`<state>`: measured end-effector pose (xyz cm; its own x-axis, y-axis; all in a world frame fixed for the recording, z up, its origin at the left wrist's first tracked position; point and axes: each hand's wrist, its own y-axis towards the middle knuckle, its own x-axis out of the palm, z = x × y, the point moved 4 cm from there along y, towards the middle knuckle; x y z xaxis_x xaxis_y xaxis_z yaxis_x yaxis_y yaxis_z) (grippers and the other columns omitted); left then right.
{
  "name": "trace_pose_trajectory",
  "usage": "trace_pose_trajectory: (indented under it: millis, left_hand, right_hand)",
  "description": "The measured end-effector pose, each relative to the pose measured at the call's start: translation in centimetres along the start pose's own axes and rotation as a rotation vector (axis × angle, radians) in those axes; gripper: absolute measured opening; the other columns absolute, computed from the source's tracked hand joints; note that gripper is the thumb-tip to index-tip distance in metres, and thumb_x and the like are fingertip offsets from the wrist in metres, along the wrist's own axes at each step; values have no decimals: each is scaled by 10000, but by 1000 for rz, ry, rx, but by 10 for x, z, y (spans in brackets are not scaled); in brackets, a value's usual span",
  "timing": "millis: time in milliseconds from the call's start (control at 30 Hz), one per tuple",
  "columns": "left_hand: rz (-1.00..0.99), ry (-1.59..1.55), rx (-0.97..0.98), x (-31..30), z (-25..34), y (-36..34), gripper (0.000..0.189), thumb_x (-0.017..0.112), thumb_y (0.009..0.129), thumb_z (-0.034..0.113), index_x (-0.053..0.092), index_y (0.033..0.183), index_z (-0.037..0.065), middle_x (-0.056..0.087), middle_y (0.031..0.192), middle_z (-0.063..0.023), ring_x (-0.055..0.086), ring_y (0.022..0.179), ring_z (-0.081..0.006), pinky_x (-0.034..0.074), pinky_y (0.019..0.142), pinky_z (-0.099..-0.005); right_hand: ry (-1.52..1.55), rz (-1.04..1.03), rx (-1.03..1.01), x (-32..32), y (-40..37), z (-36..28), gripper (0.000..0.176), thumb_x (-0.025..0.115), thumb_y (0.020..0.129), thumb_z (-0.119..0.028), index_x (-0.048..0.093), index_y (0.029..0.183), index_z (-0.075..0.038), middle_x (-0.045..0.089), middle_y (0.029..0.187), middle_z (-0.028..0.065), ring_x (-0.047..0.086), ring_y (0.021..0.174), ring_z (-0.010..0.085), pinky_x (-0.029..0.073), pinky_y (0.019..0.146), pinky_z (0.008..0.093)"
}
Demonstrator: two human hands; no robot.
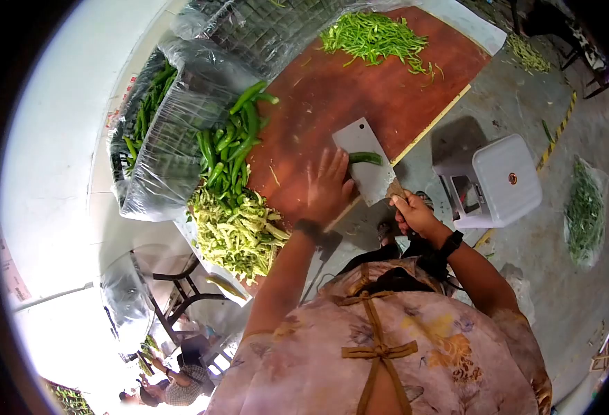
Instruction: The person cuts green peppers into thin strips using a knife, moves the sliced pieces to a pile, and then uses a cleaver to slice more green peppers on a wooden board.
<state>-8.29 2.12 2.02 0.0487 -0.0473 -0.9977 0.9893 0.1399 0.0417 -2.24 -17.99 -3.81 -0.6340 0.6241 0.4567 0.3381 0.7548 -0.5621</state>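
Note:
My right hand point(416, 214) is closed around the wooden handle of a cleaver point(373, 181). Its broad blade lies at a slant over the edge of the reddish-brown board point(304, 104), and a piece of green pepper point(365, 158) rests across the blade. Fingers spread and palm down, my left hand point(327, 183) is over the board, with its fingertips close to the blade's left edge. To its left are a pile of whole green peppers point(228, 149) and, nearer me, a heap of pale pepper cores point(239, 235).
Shredded green pepper point(373, 38) is heaped at the board's far end. A plastic-lined crate point(159, 138) of peppers stands left. On the floor at right are a grey stool point(505, 180) and a bag of greens point(584, 214). Another person point(183, 384) is at lower left.

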Motion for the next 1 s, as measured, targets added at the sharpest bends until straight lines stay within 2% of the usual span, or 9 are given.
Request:
trace_pose_trajectory:
  millis: [233,400,467,567,633,767,867,1000]
  left_hand:
    - [-23,-62,-33,-8,3,1,598,492,887,301,335,1411,60,303,1490,-74,188,1408,-298,119,1101,-581]
    - [-25,-75,-14,-5,2,1,606,487,886,314,329,1414,62,306,1488,-79,191,1405,-313,118,1096,-590]
    - [-54,-55,-26,1,1,1,650,487,855,339,297,1431,104,281,1498,-71,145,1419,-323,61,1114,-569]
    - [-34,-82,-23,1,-1,0,655,497,853,323,288,1437,110,282,1496,-80,136,1421,-316,55,1112,-573]
    - [-24,-96,-51,-5,-4,-4,660,502,857,327,283,1439,105,277,1497,-90,131,1423,-313,57,1110,-577]
    - [-28,-44,-121,-3,-13,-23,683,514,869,347,264,1441,69,252,1503,-121,124,1423,-312,71,1103,-590]
    - [-86,-29,-91,-1,-5,-33,689,541,859,353,295,1431,59,270,1500,-122,165,1412,-312,91,1099,-585]
    - [-26,-40,-73,-3,-6,-35,705,539,861,384,291,1429,49,262,1504,-119,167,1413,-302,101,1094,-591]
  right_hand:
    - [-91,-13,93,-13,-8,-10,276,498,957,-308,436,1069,-64,414,625,-9,379,451,90,330,402,257]
    - [-219,-10,29,-9,-6,-19,297,499,952,-327,452,1072,-59,449,633,-1,412,463,96,362,413,263]
    - [-219,-46,20,-2,1,-22,305,500,950,-333,462,1071,-56,460,636,1,420,469,96,371,419,262]
    - [-268,-21,27,3,5,-23,263,480,969,-331,443,989,-71,406,613,-12,368,448,76,365,427,257]
    - [-269,51,17,0,4,-22,340,517,945,-315,485,1128,-30,466,625,2,410,477,87,367,429,249]
    - [-229,-9,40,2,3,-24,348,516,945,-313,483,1141,-28,472,629,3,408,470,85,367,427,246]
    - [-221,14,47,-1,7,-22,352,512,946,-318,480,1147,-30,470,625,3,405,457,86,369,421,249]
    - [-209,-22,119,-4,-3,-24,310,512,946,-314,472,1114,-56,455,628,-3,404,445,88,370,414,249]
